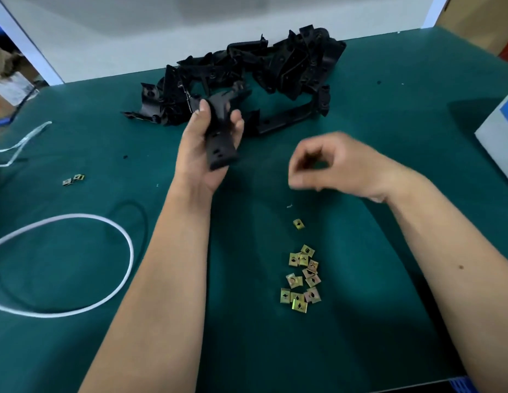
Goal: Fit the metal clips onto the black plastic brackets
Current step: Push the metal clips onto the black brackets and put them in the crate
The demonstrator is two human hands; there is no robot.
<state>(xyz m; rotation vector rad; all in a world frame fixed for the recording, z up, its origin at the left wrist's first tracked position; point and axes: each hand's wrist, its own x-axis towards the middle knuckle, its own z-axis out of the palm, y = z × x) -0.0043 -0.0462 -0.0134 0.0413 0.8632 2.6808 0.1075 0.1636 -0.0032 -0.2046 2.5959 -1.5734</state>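
Observation:
My left hand (203, 148) grips a black plastic bracket (221, 146) above the green mat, in front of a heap of black brackets (261, 72) at the back. My right hand (332, 165) hovers to the right of it, blurred, with fingers curled; whether it pinches a clip cannot be made out. Several brass-coloured metal clips (302, 276) lie in a loose cluster near me, below the right hand. One single clip (297, 224) lies apart, a little farther from me. Two more clips (74, 179) sit at the left.
A white cable loop (116, 231) and a black loop (142, 219) lie on the left of the green mat (389, 109). A clear plastic strap (23, 143) is at the far left. A white box (499, 131) stands at the right edge.

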